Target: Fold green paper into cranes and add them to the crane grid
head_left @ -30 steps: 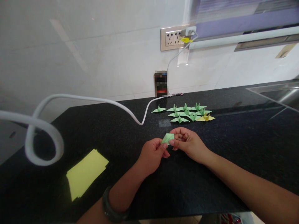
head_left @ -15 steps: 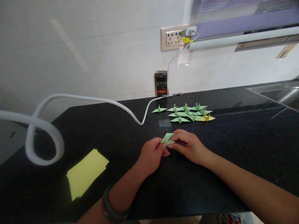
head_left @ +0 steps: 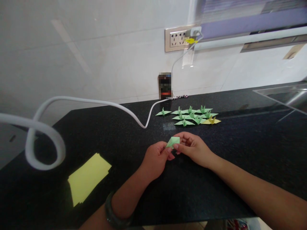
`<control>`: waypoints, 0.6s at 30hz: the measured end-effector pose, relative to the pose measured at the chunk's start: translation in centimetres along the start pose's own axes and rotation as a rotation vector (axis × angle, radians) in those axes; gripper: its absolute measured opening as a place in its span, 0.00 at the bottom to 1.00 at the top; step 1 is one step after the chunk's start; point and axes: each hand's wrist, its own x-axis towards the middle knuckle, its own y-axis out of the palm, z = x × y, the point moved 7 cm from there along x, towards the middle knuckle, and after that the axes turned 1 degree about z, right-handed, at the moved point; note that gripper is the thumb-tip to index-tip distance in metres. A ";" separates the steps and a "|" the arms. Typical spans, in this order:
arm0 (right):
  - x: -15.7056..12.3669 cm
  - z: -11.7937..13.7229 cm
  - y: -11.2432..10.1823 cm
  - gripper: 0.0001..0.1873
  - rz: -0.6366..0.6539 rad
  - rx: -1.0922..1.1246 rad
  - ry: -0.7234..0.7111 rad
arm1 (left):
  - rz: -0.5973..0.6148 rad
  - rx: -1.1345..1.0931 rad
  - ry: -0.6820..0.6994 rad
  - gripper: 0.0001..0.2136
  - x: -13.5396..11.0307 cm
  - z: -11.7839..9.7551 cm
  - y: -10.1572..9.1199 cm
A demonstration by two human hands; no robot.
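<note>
A small folded piece of green paper [head_left: 173,141] is pinched between both hands just above the black counter [head_left: 216,179]. My left hand [head_left: 155,158] grips its lower left corner with closed fingers. My right hand [head_left: 193,148] holds its right side, thumb and fingers curled in on it. Beyond the hands lies a cluster of several finished green paper cranes [head_left: 189,115] with one yellow crane [head_left: 212,120] at its right end.
A stack of yellow paper squares [head_left: 87,178] lies at the front left. A thick white cable [head_left: 45,134] loops over the left of the counter. A wall socket [head_left: 177,39] and a small dark device [head_left: 165,85] are at the back. A sink [head_left: 287,97] sits far right.
My right fingers shifted a little on the green paper, pressing and then curling again. The paper stays in place between both hands.
</note>
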 end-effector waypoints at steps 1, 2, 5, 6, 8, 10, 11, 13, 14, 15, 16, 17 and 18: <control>0.0 -0.1 0.1 0.12 0.012 -0.010 0.027 | 0.000 -0.009 -0.002 0.12 0.0 0.0 0.1; 0.0 -0.1 0.2 0.09 0.015 -0.025 0.047 | -0.001 -0.023 -0.006 0.12 0.0 0.0 0.1; 0.0 -0.1 0.0 0.09 -0.018 -0.048 0.066 | -0.003 -0.081 -0.043 0.13 -0.1 0.0 0.3; 0.0 -0.1 -0.1 0.09 -0.027 -0.048 0.066 | 0.000 -0.109 -0.067 0.13 -0.1 0.0 0.3; 0.0 -0.2 -0.4 0.09 -0.045 -0.042 0.060 | 0.008 -0.189 -0.132 0.16 -0.2 0.1 0.5; 0.0 -0.3 -0.8 0.10 -0.062 -0.029 0.054 | 0.011 -0.294 -0.206 0.20 -0.2 0.4 0.6; 0.0 -0.4 -0.9 0.10 -0.068 -0.021 0.053 | 0.010 -0.342 -0.236 0.21 -0.2 0.6 0.6; 0.1 -0.6 -1.2 0.11 -0.075 -0.006 0.058 | 0.010 -0.392 -0.271 0.20 -0.3 0.8 0.7; 0.1 -0.6 -1.2 0.11 -0.076 -0.002 0.061 | 0.013 -0.393 -0.273 0.18 -0.2 0.9 0.7; 0.1 -0.6 -1.2 0.11 -0.075 0.000 0.063 | 0.016 -0.382 -0.268 0.17 -0.2 0.9 0.7; 0.1 -0.6 -1.2 0.11 -0.071 0.000 0.065 | 0.016 -0.366 -0.260 0.16 -0.2 0.8 0.7; 0.1 -0.6 -1.1 0.11 -0.066 0.000 0.066 | 0.015 -0.349 -0.252 0.15 -0.2 0.8 0.7; 0.1 -0.6 -1.0 0.10 -0.060 0.001 0.066 | 0.013 -0.333 -0.243 0.14 -0.2 0.7 0.7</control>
